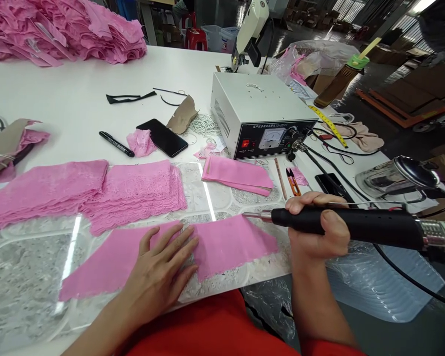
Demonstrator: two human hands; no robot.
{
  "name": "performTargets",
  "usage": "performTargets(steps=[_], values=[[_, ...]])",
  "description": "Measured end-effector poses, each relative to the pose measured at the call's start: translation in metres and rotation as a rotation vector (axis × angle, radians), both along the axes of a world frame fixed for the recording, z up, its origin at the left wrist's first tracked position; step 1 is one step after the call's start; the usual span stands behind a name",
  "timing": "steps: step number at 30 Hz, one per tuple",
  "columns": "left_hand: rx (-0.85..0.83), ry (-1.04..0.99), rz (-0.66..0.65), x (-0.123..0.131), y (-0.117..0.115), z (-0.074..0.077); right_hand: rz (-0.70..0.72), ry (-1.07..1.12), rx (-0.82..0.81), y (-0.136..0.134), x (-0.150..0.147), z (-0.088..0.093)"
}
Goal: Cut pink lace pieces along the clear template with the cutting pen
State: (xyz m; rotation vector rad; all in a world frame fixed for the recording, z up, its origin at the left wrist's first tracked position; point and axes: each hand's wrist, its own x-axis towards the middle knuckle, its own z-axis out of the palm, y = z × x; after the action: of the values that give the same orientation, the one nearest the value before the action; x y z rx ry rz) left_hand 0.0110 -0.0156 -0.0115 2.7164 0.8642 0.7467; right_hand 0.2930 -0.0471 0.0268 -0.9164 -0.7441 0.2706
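Note:
My left hand lies flat with its fingers apart on two pink fabric pieces, pressing where the left piece meets the right piece. My right hand is wrapped round the black ultrasonic spot welder handpiece, which is held nearly level. Its thin metal tip points left, at the upper edge of the right fabric piece; whether it touches the cloth I cannot tell. Just above sits a folded stack of plain pink pieces. Stacked pink lace pieces lie farther left, near my left fingers.
Behind stands the welder's power box, its cable running to the right. Orange thread snips, a phone, a marker and a glass mug lie around. A pink garment heap fills the back left.

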Motion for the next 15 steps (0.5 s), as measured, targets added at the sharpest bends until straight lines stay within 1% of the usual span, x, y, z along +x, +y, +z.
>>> performTargets(steps=[5, 8, 12, 15], values=[[0.004, -0.008, -0.016, 0.0, 0.001, 0.0, 0.006, -0.042, -0.009, 0.002, -0.002, -0.001], [0.029, 0.03, -0.035, -0.002, 0.004, 0.001, 0.014, -0.048, 0.004, 0.002, 0.0, 0.001], [0.101, 0.095, -0.09, -0.005, 0.009, 0.002, -0.013, -0.03, 0.011, -0.008, 0.006, 0.006], [0.111, 0.093, -0.093, -0.006, 0.011, 0.002, -0.042, -0.037, -0.009, -0.018, 0.01, 0.008]])
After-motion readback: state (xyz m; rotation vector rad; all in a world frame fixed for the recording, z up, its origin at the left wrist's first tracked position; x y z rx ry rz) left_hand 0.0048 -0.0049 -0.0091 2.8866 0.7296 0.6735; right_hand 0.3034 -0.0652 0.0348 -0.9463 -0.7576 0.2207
